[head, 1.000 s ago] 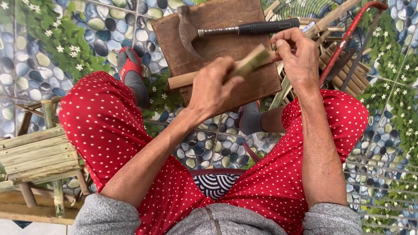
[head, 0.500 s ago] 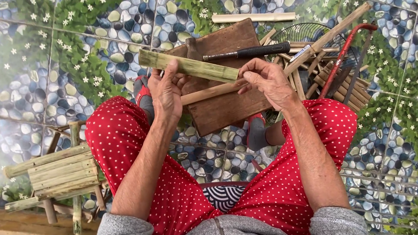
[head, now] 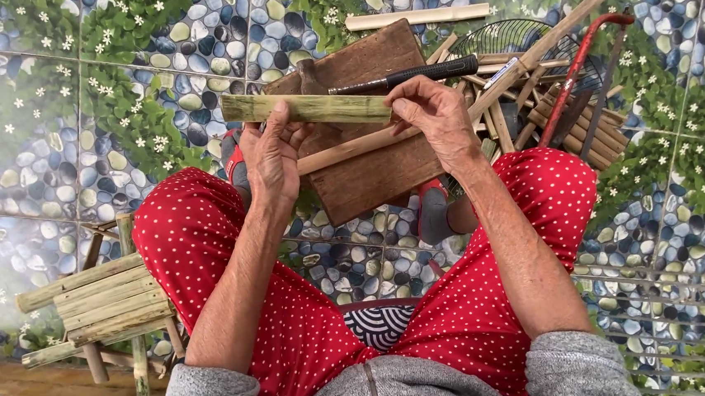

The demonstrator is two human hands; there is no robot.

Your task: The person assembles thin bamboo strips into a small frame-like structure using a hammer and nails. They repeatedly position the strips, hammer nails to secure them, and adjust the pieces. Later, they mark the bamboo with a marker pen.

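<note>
Now both hands, left hand and right hand, fingers grasping green bamboo stick above wooden board.

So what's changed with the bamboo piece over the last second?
The bamboo piece has been raised and turned level; the left hand now grips one end, the right hand the other. The hammer and wooden board stayed put.

L hand + R hand raised, fingers curled shut.
</note>
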